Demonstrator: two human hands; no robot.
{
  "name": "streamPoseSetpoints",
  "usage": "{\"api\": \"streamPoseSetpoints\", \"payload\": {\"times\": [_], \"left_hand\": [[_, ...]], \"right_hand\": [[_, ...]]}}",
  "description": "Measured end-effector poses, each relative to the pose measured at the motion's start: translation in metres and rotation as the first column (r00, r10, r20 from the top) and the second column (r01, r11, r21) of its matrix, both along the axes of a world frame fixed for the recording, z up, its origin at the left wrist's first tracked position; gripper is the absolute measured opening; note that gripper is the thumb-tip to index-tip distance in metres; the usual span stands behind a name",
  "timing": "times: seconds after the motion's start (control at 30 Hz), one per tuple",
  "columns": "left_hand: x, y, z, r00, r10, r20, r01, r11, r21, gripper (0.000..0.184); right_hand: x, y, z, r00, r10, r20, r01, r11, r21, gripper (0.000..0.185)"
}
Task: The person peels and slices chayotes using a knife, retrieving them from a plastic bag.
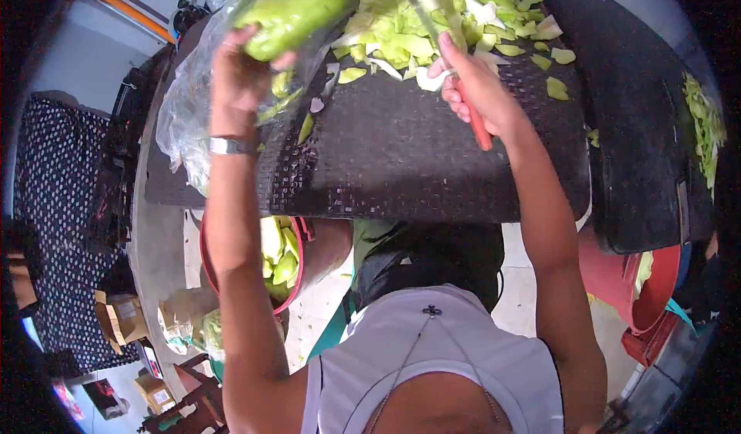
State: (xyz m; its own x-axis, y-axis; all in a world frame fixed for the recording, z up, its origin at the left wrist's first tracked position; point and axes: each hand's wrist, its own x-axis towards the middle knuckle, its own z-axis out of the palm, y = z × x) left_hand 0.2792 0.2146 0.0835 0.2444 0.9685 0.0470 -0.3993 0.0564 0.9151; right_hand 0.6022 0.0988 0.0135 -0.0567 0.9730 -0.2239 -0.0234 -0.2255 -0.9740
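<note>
My left hand (245,75), with a silver watch at its wrist, grips a long, shiny, light green fruit (297,19) at the upper left of the table; its exact kind I cannot tell. A clear plastic bag (181,129) lies crumpled beside and partly behind this hand. My right hand (480,87) is closed round the orange-red handle of a knife (475,121). The blade points up and away from me, over a heap of pale green and white cut pieces (401,40). Blade and fruit are apart.
The dark woven-textured table (417,156) carries scattered scraps. Below its left edge stands a red bucket (289,295) with green pieces inside. Another red bucket (656,295) stands at the right, under a second dark table (625,125). Cardboard boxes (123,318) lie at the left.
</note>
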Motion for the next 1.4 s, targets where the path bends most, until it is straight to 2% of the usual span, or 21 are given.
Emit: {"api": "streamPoseSetpoints", "payload": {"times": [0.03, 0.07, 0.13, 0.17, 0.23, 0.27, 0.3, 0.37, 0.5, 0.67, 0.7, 0.8, 0.93, 1.03, 1.13, 1.17, 1.2, 1.27, 1.3, 1.37, 1.4], "left_hand": [[0.016, -0.011, -0.015, 0.999, 0.036, 0.014, -0.035, 0.996, -0.082, 0.047], [0.026, -0.018, -0.028, 1.000, 0.007, 0.029, -0.002, 0.986, -0.167, 0.052], [0.021, -0.018, -0.059, 0.967, -0.070, 0.245, 0.144, 0.944, -0.298, 0.059], [0.013, -0.020, -0.064, 0.933, -0.088, 0.349, 0.193, 0.941, -0.278, 0.062], [-0.005, -0.044, -0.059, 0.836, -0.119, 0.536, 0.280, 0.932, -0.231, 0.067], [-0.018, -0.049, -0.059, 0.792, -0.057, 0.608, 0.217, 0.957, -0.192, 0.073], [-0.040, -0.056, -0.055, 0.817, 0.011, 0.577, 0.096, 0.983, -0.156, 0.074], [-0.086, -0.061, -0.051, 0.760, -0.081, 0.645, 0.129, 0.991, -0.027, 0.075], [-0.134, -0.090, -0.028, 0.827, 0.045, 0.560, -0.080, 0.996, 0.039, 0.072], [-0.152, -0.115, -0.030, 0.765, 0.123, 0.633, -0.089, 0.992, -0.085, 0.070], [-0.147, -0.121, -0.031, 0.776, 0.217, 0.593, -0.163, 0.976, -0.144, 0.067], [-0.160, -0.120, -0.053, 0.808, 0.130, 0.574, -0.058, 0.988, -0.142, 0.063], [-0.143, -0.128, -0.061, 0.794, 0.287, 0.536, -0.224, 0.958, -0.181, 0.059], [-0.118, -0.133, -0.058, 0.771, 0.162, 0.616, -0.124, 0.987, -0.104, 0.071], [-0.082, -0.132, -0.056, 0.743, 0.017, 0.669, 0.057, 0.995, -0.088, 0.078], [-0.074, -0.129, -0.060, 0.716, -0.052, 0.696, 0.158, 0.983, -0.089, 0.081], [-0.066, -0.126, -0.065, 0.685, -0.115, 0.719, 0.257, 0.962, -0.090, 0.085], [-0.046, -0.121, -0.071, 0.694, -0.098, 0.714, 0.325, 0.927, -0.189, 0.088], [-0.030, -0.118, -0.070, 0.756, -0.140, 0.640, 0.325, 0.929, -0.180, 0.089], [0.000, -0.113, -0.066, 0.878, -0.183, 0.443, 0.283, 0.944, -0.172, 0.090], [0.013, -0.107, -0.063, 0.854, -0.161, 0.495, 0.303, 0.927, -0.222, 0.085]], "right_hand": [[0.000, 0.001, -0.001, 1.000, 0.012, 0.012, -0.012, 1.000, -0.024, 0.079], [-0.002, 0.001, 0.001, 0.991, -0.037, 0.129, 0.035, 0.999, 0.016, 0.079], [-0.008, -0.003, 0.001, 0.928, -0.142, 0.346, 0.114, 0.988, 0.100, 0.078], [-0.003, 0.003, -0.008, 0.800, -0.244, 0.549, 0.147, 0.966, 0.215, 0.071], [-0.002, -0.006, 0.007, 0.627, -0.263, 0.733, 0.040, 0.951, 0.306, 0.065], [-0.001, -0.009, 0.011, 0.524, -0.277, 0.805, -0.024, 0.940, 0.339, 0.063], [-0.002, -0.007, -0.009, 0.418, -0.448, 0.790, -0.145, 0.826, 0.545, 0.054], [-0.027, -0.016, -0.010, 0.446, -0.305, 0.841, -0.346, 0.809, 0.476, 0.052], [-0.074, -0.014, -0.031, 0.477, -0.170, 0.862, -0.600, 0.654, 0.461, 0.047], [-0.070, 0.058, -0.052, 0.407, -0.421, 0.811, -0.519, 0.625, 0.584, 0.047], [-0.067, 0.074, -0.049, 0.372, -0.454, 0.810, -0.522, 0.619, 0.587, 0.047], [-0.070, 0.112, -0.038, 0.310, -0.505, 0.806, -0.531, 0.611, 0.587, 0.049], [-0.079, 0.176, -0.022, 0.177, -0.561, 0.809, -0.436, 0.692, 0.575, 0.057], [-0.086, 0.192, 0.018, 0.135, -0.294, 0.946, -0.324, 0.889, 0.322, 0.065], [-0.083, 0.211, 0.057, 0.093, -0.025, 0.995, -0.417, 0.907, 0.062, 0.081], [-0.081, 0.214, 0.070, -0.009, 0.036, 0.999, -0.406, 0.913, -0.037, 0.085], [-0.073, 0.209, 0.080, -0.004, 0.055, 0.998, -0.403, 0.914, -0.052, 0.087], [-0.050, 0.189, 0.098, 0.009, 0.085, 0.996, -0.395, 0.916, -0.075, 0.093], [-0.041, 0.176, 0.110, 0.019, 0.198, 0.980, -0.357, 0.917, -0.178, 0.102], [-0.019, 0.153, 0.108, 0.161, 0.230, 0.960, -0.248, 0.951, -0.186, 0.084], [-0.006, 0.141, 0.107, 0.230, 0.235, 0.944, -0.191, 0.962, -0.194, 0.080]]}}
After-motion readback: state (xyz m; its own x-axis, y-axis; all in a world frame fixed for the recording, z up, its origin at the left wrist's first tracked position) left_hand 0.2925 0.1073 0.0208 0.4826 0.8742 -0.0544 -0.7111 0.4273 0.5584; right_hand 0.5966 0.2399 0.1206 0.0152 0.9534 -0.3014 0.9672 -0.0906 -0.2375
